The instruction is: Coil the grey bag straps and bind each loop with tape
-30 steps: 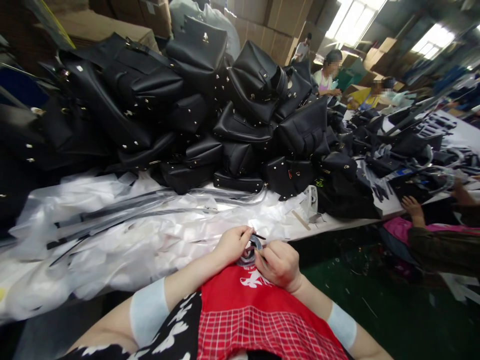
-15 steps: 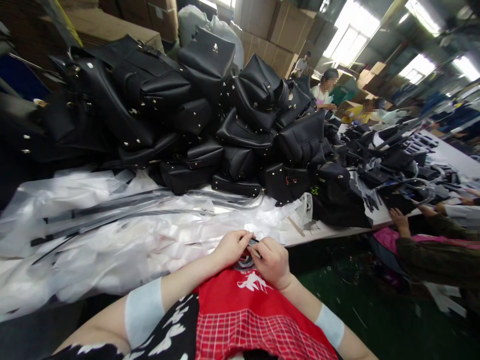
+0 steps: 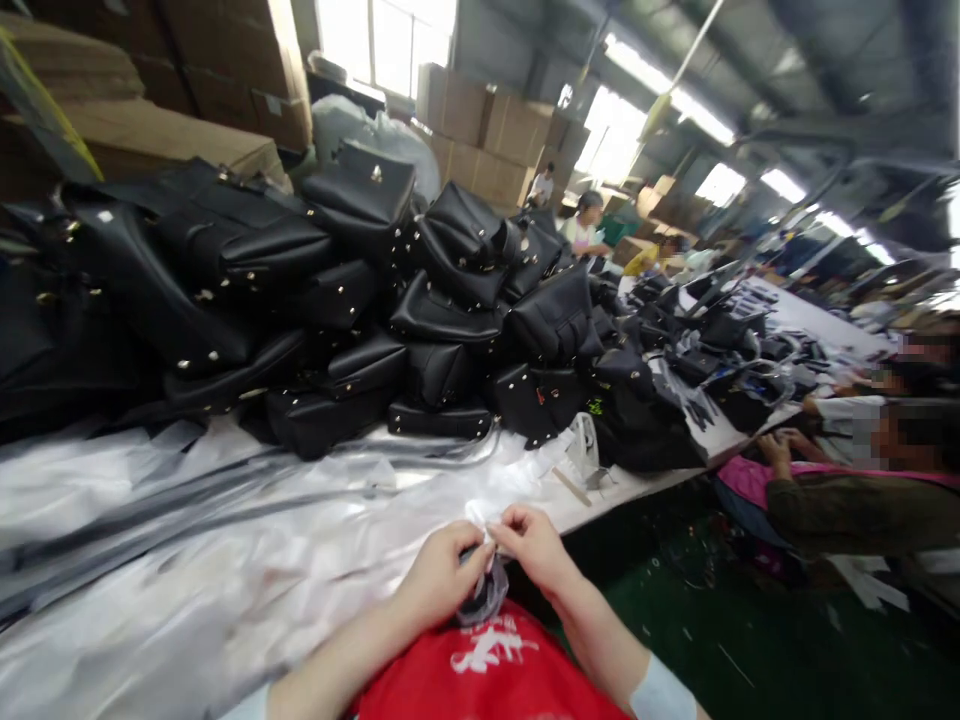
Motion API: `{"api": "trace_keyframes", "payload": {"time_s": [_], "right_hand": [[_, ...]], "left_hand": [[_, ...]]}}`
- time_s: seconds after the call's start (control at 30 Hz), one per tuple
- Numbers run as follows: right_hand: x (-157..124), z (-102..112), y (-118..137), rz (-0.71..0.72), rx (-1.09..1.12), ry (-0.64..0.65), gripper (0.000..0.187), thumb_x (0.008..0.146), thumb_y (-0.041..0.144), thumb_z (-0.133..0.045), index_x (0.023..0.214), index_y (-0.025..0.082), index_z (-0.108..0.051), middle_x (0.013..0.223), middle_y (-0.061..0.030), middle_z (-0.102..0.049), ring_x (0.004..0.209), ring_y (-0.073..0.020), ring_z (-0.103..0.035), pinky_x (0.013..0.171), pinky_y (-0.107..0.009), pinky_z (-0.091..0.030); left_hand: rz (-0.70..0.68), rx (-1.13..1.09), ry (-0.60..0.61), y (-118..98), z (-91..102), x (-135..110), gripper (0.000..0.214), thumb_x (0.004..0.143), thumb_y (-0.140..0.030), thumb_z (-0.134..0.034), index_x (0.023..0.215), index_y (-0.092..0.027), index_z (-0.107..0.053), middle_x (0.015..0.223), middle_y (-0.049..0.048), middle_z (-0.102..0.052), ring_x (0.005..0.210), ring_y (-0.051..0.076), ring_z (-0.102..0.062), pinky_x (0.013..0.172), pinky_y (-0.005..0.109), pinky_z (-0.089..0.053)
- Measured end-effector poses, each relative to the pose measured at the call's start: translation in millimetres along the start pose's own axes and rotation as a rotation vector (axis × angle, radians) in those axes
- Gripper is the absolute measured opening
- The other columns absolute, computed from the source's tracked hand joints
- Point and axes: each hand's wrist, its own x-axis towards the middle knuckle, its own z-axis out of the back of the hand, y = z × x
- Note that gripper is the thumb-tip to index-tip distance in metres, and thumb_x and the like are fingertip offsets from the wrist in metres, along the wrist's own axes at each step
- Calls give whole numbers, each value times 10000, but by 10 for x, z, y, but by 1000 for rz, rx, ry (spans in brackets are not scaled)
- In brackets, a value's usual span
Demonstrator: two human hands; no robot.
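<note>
Compared with half a second earlier, your view had tilted upward: the roof and skylights filled the top of the frame, and your hands sat lower, at bottom centre. Your left hand (image 3: pixel 439 580) and right hand (image 3: pixel 536 545) had drawn closer, fingertips meeting. The coiled dark strap in clear plastic film (image 3: pixel 480 598), earlier seen as a ring between your hands, now hung just below them, above your red printed garment (image 3: pixel 495 670). Your left hand was curled shut around the coil. Your right thumb and forefinger were pinched narrowly on the pale upper edge of the film. The strap itself was blurred.

Your hands worked at the near edge of the white table (image 3: pixel 652 480), which ran from bottom left up to middle right. Crumpled clear plastic sheeting (image 3: pixel 225 540) covered the table directly ahead and to the left of your hands. Behind it, the heap of black studded leather-look handbags (image 3: pixel 337 290) closed off the whole middle band of the frame. Stacked brown cardboard boxes (image 3: pixel 480 120) stood behind the heap. Open room lay only at lower right, over the dark green floor (image 3: pixel 712 620). Farther right, a co-worker's hand (image 3: pixel 772 448) rested at the table edge, well apart from yours.
</note>
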Motion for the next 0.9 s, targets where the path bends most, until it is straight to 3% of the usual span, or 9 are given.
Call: {"api": "trace_keyframes", "payload": {"time_s": [0.1,0.2,0.33,0.5,0.57,0.7,0.8,0.9], "right_hand": [[109,7,-71,-203,56,90,537,733,669,-538,591,152,-562,515,7,-520,453,-90,-420,462,-227,-299],[150,-35,-135,-337,260,220,419,686,557,-620,607,148,-573,519,21,-513,441,-79,-406,467,-218,-286],[102,-120,-156,-253,381,116,213,602,318,-709,633,163,-567,474,81,-428,439,-62,-342,473,-205,-267],[-33,-95,-33,-6,191,11,203,696,334,-664,624,152,-608,559,30,-523,524,-89,-417,507,-218,-320],[-96,-29,35,80,113,53,244,755,367,-633,635,155,-616,590,18,-535,560,-104,-446,532,-227,-353],[-151,124,160,153,73,265,311,848,431,-547,754,160,-668,755,-28,-620,719,-153,-558,669,-269,-451],[-151,182,226,155,-7,249,239,793,391,-641,804,158,-694,808,-42,-670,760,-169,-599,715,-285,-473],[-134,200,242,113,-40,216,200,749,343,-688,789,148,-704,770,-38,-690,728,-160,-616,719,-286,-481]], "left_hand": [[-23,44,13,56,-46,31,363,886,-380,-460,610,-181,-586,658,34,-608,671,180,-570,655,266,-413],[-79,23,43,90,-65,63,359,899,-392,-454,644,-188,-601,690,35,-614,697,179,-572,702,275,-426],[-110,-40,39,44,-50,32,329,912,-394,-443,753,-201,-657,827,51,-612,821,189,-584,781,285,-439],[-16,-21,-85,-30,-23,4,309,877,-368,-488,669,-193,-636,828,51,-578,833,194,-576,789,306,-442],[14,-18,-76,-54,-24,-5,288,861,-338,-498,646,-193,-620,755,39,-590,786,193,-580,753,309,-441],[8,-10,-103,-83,-36,-31,200,838,-294,-516,703,-192,-622,762,36,-617,779,188,-587,738,307,-439],[-33,-23,-143,-93,-50,-57,119,840,-305,-531,827,-197,-580,824,29,-617,791,174,-583,745,301,-444],[-59,-31,-165,-100,-57,-79,168,822,-320,-564,919,-200,-500,847,18,-587,778,163,-572,733,296,-448]]}}
